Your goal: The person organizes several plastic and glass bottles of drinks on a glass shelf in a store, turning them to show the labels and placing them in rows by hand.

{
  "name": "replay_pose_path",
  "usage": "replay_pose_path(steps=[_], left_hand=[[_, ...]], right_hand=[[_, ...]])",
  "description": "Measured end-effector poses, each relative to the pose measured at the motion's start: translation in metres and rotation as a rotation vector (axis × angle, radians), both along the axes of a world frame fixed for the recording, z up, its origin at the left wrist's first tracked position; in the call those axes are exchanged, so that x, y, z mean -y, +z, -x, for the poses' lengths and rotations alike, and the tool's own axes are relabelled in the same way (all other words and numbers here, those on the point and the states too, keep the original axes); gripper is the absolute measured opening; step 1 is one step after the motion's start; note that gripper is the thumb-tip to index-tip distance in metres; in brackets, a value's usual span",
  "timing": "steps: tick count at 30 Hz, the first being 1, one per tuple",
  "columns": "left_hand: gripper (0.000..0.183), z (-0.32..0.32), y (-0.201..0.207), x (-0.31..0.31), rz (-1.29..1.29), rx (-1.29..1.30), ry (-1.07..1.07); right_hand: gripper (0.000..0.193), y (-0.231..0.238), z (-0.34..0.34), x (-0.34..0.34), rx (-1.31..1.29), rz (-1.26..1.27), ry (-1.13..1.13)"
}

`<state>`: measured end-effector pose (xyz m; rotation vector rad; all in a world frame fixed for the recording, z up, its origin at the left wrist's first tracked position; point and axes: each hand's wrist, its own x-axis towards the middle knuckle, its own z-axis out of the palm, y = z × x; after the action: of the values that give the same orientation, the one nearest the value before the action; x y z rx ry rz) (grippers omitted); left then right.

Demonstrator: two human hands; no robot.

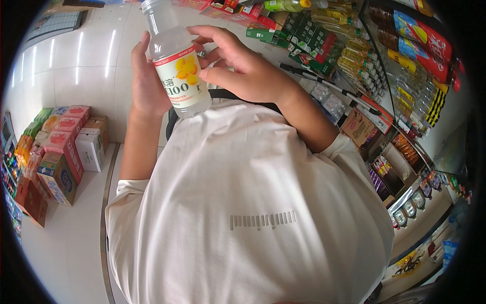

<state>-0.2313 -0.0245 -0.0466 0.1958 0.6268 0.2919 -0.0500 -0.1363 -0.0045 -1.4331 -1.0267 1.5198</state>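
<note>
A clear plastic drink bottle (172, 53) with a pale label, yellow flowers and a red band is tilted in front of me, its neck by the upper edge of the head view. My left hand (146, 86) closes on it from the left, thumb up along the side and the other fingers hidden behind. On the bottle's right side my right hand (238, 63) has its thumb against the label and its bent fingers at the shoulder. A small shiny ring shows between those fingers.
Stacked drink packs and cartons (66, 137) stand on the floor at left. At right, bottles of yellowish oil (354, 63) and large dark soda bottles (412, 35) line up near shelves of packaged goods (392, 162). Red and green boxes (309, 40) lie at the far side.
</note>
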Motion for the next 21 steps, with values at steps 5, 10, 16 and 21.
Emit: replay_pose_path(steps=[5,10,16,21], left_hand=[[0.073,0.003,-0.006,0.000,0.072,0.165,0.056],[0.072,0.003,-0.007,0.002,0.062,0.102,0.071],[0.067,0.002,-0.006,0.004,0.098,0.101,0.062],[0.066,-0.003,-0.005,0.004,0.016,0.041,0.008]], right_hand=[[0.070,0.003,0.002,-0.003,0.022,-0.054,0.027],[0.065,-0.003,0.005,-0.006,0.224,-0.220,0.043],[0.069,0.006,0.007,-0.009,0.193,-0.206,0.064],[0.081,-0.004,0.006,-0.004,0.284,-0.162,0.068]])
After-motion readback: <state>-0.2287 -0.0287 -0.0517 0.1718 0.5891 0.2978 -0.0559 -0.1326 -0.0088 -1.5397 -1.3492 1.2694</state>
